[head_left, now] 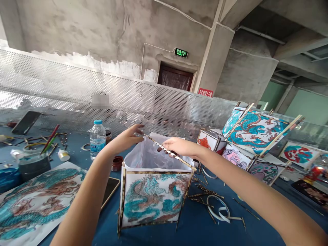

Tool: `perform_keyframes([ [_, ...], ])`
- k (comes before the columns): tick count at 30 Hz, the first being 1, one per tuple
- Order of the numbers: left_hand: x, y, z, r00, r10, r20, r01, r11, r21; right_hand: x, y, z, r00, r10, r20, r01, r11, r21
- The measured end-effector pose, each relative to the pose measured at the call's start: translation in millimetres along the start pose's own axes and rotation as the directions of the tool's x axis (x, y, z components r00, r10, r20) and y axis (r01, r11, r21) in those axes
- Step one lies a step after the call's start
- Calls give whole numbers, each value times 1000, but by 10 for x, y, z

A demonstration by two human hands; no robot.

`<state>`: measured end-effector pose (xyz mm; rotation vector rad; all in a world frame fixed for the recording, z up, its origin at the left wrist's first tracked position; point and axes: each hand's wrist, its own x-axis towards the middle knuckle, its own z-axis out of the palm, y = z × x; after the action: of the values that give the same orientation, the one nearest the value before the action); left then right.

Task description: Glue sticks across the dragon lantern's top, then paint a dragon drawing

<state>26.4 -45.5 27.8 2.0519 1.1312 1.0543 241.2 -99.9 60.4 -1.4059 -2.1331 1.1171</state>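
A four-sided paper lantern [153, 198], open at the top and edged with dark mottled sticks, stands on the blue table before me. Its front panel bears a teal and brown dragon painting. Across the top slants a mottled stick [176, 156] with a white strip along it. My right hand [176, 146] is closed around the middle of this stick, above the opening, fingertips partly hidden. At the stick's far left end, my left hand [128, 138] has its fingers bent about the tip; their exact contact is hard to see.
Left are a dragon painting [38, 205], a cup of murky water [33, 167], a water bottle [97, 141] and a phone [110, 191]. Right of the lantern lie loose sticks [202, 194] and a tape roll [217, 207]. More painted lanterns [256, 130] stand farther right. A perforated metal screen [123, 99] runs behind.
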Motion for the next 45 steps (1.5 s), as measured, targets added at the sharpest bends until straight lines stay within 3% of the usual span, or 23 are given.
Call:
perform_keyframes([
  [4, 0, 7, 17, 999, 25, -46, -22, 998, 62, 4, 23, 9, 1000, 12, 4, -12, 1000, -17],
  [10, 25, 29, 23, 997, 65, 34, -68, 991, 115, 0, 53, 10, 999, 35, 11, -35, 999, 1],
  [17, 11, 50, 133, 990, 119, -79, -81, 923, 377, 32, 58, 10, 1000, 22, 18, -22, 999, -27],
  [22, -3, 85, 184, 990, 96, -102, -40, 892, 450, -32, -6, -7, 1000, 24, -13, -25, 999, -31],
  [29, 5, 72, 177, 986, 133, -101, -72, 885, 460, -53, 43, -17, 999, -36, -14, 34, 995, -96],
  [37, 40, 10, 50, 984, 170, -53, -144, 935, 324, -40, 25, 27, 995, -78, -55, 67, 982, -179],
  [45, 82, -46, 59, 982, 172, -81, -145, 952, 268, -56, 49, 41, 987, -140, -81, 131, 986, -100],
])
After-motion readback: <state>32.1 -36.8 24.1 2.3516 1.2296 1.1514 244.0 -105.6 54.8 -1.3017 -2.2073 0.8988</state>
